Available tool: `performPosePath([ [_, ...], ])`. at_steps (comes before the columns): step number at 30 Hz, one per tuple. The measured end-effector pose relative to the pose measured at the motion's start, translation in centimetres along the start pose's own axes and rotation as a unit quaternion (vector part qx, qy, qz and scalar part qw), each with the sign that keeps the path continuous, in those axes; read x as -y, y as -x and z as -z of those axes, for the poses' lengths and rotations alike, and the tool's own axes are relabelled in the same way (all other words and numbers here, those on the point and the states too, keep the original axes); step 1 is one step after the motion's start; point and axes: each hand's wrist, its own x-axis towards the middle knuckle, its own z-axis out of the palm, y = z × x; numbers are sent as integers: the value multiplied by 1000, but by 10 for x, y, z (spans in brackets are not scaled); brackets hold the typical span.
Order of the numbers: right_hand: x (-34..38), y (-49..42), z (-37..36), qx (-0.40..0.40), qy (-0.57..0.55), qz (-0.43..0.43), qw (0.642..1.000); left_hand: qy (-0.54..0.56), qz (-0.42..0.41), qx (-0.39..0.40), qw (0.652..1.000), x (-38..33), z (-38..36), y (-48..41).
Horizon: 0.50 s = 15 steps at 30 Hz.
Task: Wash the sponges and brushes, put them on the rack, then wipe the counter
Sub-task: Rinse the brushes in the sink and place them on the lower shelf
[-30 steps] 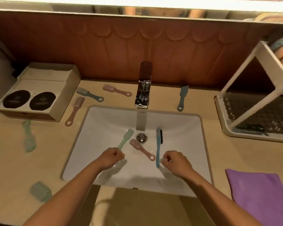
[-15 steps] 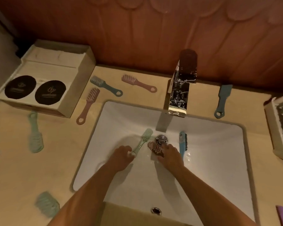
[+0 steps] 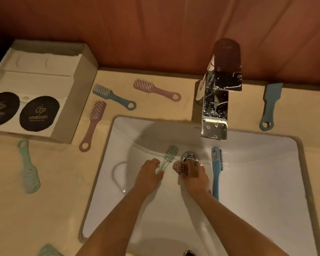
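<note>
view from above of two bare hands working in a white sink (image 3: 257,182) set in a beige counter (image 3: 50,209). the left hand (image 3: 149,175) has its fingers curled round the handle of a pale green brush (image 3: 170,156), whose bristled head points up towards the drain (image 3: 190,157). the right hand (image 3: 194,177) is closed over a pink brush (image 3: 180,168), gripping it so only the bristled head shows, just below the drain. a blue brush (image 3: 216,174) lies loose in the basin, just to the right of the right hand, under the chrome tap (image 3: 217,111). on the counter lie more brushes: a blue-grey one (image 3: 113,97) and two pink ones (image 3: 156,89) (image 3: 93,125) behind the sink, a green one (image 3: 28,168) to the left.
</note>
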Motion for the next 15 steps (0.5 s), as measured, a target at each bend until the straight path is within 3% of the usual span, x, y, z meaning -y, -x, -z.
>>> performPosePath([
  [7, 0, 7, 41, -57, -165, 0, 985, -67, 10, -49, 996, -33, -11, -35],
  [12, -14, 13, 64, -71, -249, -39, 965, -254, -8, -9, 967, -57, -21, -53],
  [15, -19, 14, 72, -68, -266, -53, 960, -291, 17, -11, 957, -60, -26, -59],
])
